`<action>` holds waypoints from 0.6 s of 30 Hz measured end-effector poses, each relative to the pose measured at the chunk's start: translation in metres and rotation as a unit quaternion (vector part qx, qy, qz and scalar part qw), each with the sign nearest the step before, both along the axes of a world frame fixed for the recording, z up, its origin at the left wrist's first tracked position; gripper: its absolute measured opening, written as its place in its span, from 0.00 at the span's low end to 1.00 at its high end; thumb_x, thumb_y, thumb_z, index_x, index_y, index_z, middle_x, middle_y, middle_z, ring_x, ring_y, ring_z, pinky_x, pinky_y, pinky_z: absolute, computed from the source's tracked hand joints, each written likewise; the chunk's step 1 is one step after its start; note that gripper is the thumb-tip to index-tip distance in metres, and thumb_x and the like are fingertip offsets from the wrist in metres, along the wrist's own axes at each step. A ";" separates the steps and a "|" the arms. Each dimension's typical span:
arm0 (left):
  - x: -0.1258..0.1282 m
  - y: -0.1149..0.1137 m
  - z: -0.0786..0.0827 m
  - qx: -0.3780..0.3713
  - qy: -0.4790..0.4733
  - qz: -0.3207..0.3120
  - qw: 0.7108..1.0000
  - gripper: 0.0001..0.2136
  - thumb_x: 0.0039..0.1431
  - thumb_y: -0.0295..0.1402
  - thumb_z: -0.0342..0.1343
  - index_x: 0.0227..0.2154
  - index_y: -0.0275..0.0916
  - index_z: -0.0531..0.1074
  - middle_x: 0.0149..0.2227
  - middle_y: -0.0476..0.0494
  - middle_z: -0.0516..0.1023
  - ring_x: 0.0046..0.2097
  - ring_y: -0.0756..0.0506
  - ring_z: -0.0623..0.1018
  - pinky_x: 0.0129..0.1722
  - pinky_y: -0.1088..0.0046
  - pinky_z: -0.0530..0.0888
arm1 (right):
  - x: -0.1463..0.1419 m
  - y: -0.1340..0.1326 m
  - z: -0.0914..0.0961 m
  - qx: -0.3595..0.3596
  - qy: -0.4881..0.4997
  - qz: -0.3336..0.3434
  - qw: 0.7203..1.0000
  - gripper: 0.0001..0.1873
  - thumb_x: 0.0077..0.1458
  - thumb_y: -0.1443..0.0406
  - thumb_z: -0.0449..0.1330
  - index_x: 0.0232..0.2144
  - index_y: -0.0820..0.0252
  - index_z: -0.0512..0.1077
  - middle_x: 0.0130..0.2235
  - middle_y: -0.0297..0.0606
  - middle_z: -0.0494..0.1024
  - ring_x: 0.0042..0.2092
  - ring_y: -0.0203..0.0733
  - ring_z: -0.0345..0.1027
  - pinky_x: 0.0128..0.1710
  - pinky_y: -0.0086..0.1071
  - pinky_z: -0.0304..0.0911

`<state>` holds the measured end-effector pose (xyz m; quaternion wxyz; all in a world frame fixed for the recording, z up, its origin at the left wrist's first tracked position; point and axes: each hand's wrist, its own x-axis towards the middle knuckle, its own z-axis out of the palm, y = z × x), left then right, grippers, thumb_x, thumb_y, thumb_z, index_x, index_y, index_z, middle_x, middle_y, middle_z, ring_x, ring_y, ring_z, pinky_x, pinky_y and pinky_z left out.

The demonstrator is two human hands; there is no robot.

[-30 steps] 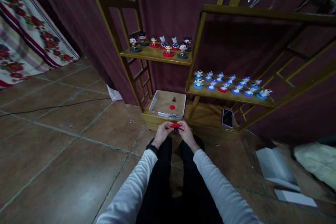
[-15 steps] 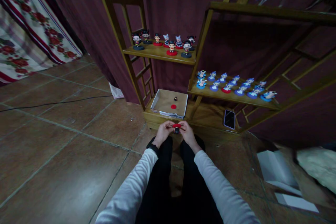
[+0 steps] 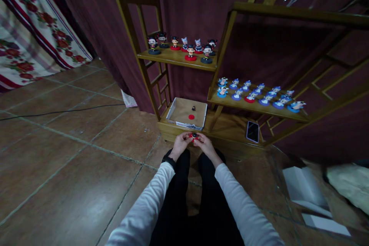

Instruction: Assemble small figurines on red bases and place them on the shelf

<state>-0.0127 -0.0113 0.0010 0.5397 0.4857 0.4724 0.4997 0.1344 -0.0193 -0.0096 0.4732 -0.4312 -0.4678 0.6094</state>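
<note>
**Small toy pinched between two hands**

The left hand point(image 3: 180, 145) and right hand point(image 3: 205, 145) are meeting above the knees, near the low shelf; both grips are pinching one small toy point(image 3: 194, 135) with a red base; just beyond, a cardboard box point(image 3: 180, 112) is holding a red disc point(image 3: 191, 117) and a dark bit point(image 3: 193, 108); the fingertip hold is looking slight, so a loosening pinch could be dropping the toy onto the tiled floor point(image 3: 72, 153).

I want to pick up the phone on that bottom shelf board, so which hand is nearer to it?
Right. The right hand is to the left of the phone; the left hand is farther left, both pinching the small red figurine.
</note>
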 end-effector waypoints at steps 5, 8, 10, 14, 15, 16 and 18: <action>-0.001 0.000 0.000 -0.024 -0.001 0.001 1.000 0.19 0.40 0.35 0.64 0.37 0.33 0.74 0.21 0.51 0.72 0.26 0.51 0.70 0.29 0.75 0.67 | 0.000 0.003 0.000 -0.002 0.013 0.026 1.000 0.25 0.35 0.64 0.67 0.40 0.55 0.69 0.35 0.34 0.77 0.37 0.40 0.71 0.39 0.36 0.67; -0.002 -0.001 0.002 -0.038 -0.020 -0.022 0.999 0.20 0.40 0.36 0.64 0.38 0.32 0.74 0.25 0.47 0.75 0.28 0.51 0.71 0.31 0.75 0.68 | -0.001 0.003 -0.001 0.007 0.013 0.026 1.000 0.23 0.36 0.64 0.67 0.38 0.55 0.70 0.35 0.34 0.77 0.36 0.39 0.70 0.38 0.35 0.67; -0.003 -0.001 0.004 -0.042 -0.040 -0.048 0.997 0.21 0.40 0.35 0.64 0.39 0.33 0.74 0.30 0.44 0.77 0.31 0.49 0.73 0.34 0.73 0.69 | -0.001 0.003 -0.001 0.008 0.013 0.028 0.999 0.22 0.37 0.63 0.66 0.39 0.55 0.70 0.37 0.35 0.77 0.37 0.40 0.70 0.36 0.34 0.67; -0.005 -0.002 0.010 -0.046 -0.070 -0.091 0.992 0.24 0.39 0.33 0.65 0.43 0.34 0.72 0.34 0.43 0.78 0.35 0.48 0.75 0.41 0.70 0.70 | 0.001 0.004 -0.001 0.003 0.016 0.037 0.999 0.23 0.38 0.62 0.65 0.41 0.55 0.70 0.41 0.37 0.77 0.41 0.42 0.70 0.34 0.33 0.67; -0.006 -0.002 0.011 -0.048 -0.072 -0.094 0.992 0.24 0.39 0.33 0.65 0.43 0.34 0.72 0.34 0.43 0.78 0.35 0.48 0.75 0.41 0.69 0.70 | 0.001 0.004 -0.001 0.002 0.015 0.039 0.999 0.23 0.38 0.62 0.65 0.41 0.54 0.70 0.42 0.38 0.76 0.41 0.42 0.70 0.34 0.33 0.67; -0.006 -0.002 0.011 -0.050 -0.073 -0.094 0.992 0.24 0.39 0.33 0.66 0.43 0.34 0.72 0.34 0.43 0.78 0.35 0.48 0.75 0.42 0.69 0.70 | 0.001 0.004 0.000 0.000 0.013 0.041 0.999 0.24 0.38 0.62 0.65 0.42 0.54 0.70 0.43 0.38 0.76 0.42 0.42 0.70 0.34 0.33 0.67; -0.006 -0.003 0.011 -0.051 -0.077 -0.085 0.992 0.23 0.38 0.33 0.66 0.42 0.34 0.72 0.33 0.44 0.78 0.34 0.48 0.75 0.42 0.69 0.70 | 0.002 0.004 0.001 -0.003 0.010 0.041 0.999 0.24 0.38 0.62 0.65 0.43 0.54 0.70 0.44 0.38 0.76 0.42 0.43 0.70 0.34 0.33 0.68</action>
